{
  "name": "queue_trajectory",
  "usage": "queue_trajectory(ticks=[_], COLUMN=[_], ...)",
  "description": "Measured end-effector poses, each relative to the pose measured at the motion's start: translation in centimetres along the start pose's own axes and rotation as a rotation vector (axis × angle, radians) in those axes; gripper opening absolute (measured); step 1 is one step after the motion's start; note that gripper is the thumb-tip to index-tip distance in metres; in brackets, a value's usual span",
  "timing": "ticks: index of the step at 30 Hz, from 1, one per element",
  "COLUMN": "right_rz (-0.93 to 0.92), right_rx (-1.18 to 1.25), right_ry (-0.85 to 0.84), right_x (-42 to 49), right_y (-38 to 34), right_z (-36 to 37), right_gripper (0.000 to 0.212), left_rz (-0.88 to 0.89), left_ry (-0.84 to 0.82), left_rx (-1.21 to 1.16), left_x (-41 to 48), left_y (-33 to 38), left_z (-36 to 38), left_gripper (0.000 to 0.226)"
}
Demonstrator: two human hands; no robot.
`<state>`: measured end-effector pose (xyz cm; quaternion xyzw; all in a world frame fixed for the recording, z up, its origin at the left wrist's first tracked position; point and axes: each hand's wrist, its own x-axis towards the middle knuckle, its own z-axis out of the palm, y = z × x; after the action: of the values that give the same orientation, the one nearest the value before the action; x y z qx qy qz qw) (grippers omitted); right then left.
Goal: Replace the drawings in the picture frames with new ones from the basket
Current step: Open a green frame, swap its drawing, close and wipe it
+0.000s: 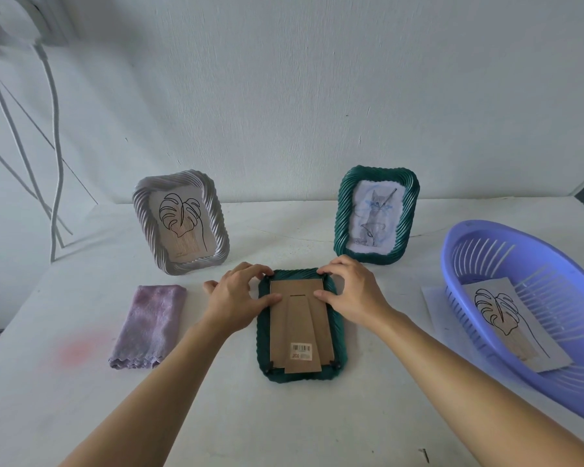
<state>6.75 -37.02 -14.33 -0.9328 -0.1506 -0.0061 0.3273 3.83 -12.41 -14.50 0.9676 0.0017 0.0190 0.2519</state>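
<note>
- Dark green ribbed picture frame (264,345) lies face down on the white table (368,416), brown cardboard backing (299,318) in place.
- Left hand (238,294) and right hand (351,291) each pinch a top corner.
- Judged mid-task: a leaf line drawing (506,321) waits in the lilac plastic basket (450,264).

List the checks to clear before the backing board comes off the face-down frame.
1. The face-down green frame lies flat on the table: ok.
2. The left hand and right hand are at its top corners, thumbs on the backing board: ok.
3. The top corner clips are released: cannot tell, fingers hide them.
4. The bottom corner clips are released: cannot tell, too small.
5. A leaf drawing lies in the purple basket: ok.
</note>
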Motion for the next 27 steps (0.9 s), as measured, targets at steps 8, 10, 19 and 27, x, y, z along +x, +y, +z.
queue_trajectory(ticks=[8, 10, 19, 27], right_rz=[0.027, 0.022, 0.008, -0.007], right_rx=[0.077, 0.085, 0.108, 0.135], right_ry=[0.009, 0.016, 0.043, 0.106], right_x=[0.0, 0.0, -0.3, -0.7], right_y=[0.5, 0.6, 0.7, 1.1], right_z=[0.3, 0.4, 0.4, 0.9], right_gripper=[0.038, 0.034, 0.032, 0.034], left_rz=[-0.049, -0.045, 0.062, 0.032], left_ry=[-0.01, 0.006, 0.153, 0.011], left_rx=[-0.098, -0.091, -0.017, 0.03], left_x=[0.3, 0.2, -1.3, -0.1], left_y=[0.0, 0.1, 0.0, 0.3], left_z=[-0.1, -0.1, 0.4, -0.6], left_gripper=[0.041, 0.041, 0.038, 0.044])
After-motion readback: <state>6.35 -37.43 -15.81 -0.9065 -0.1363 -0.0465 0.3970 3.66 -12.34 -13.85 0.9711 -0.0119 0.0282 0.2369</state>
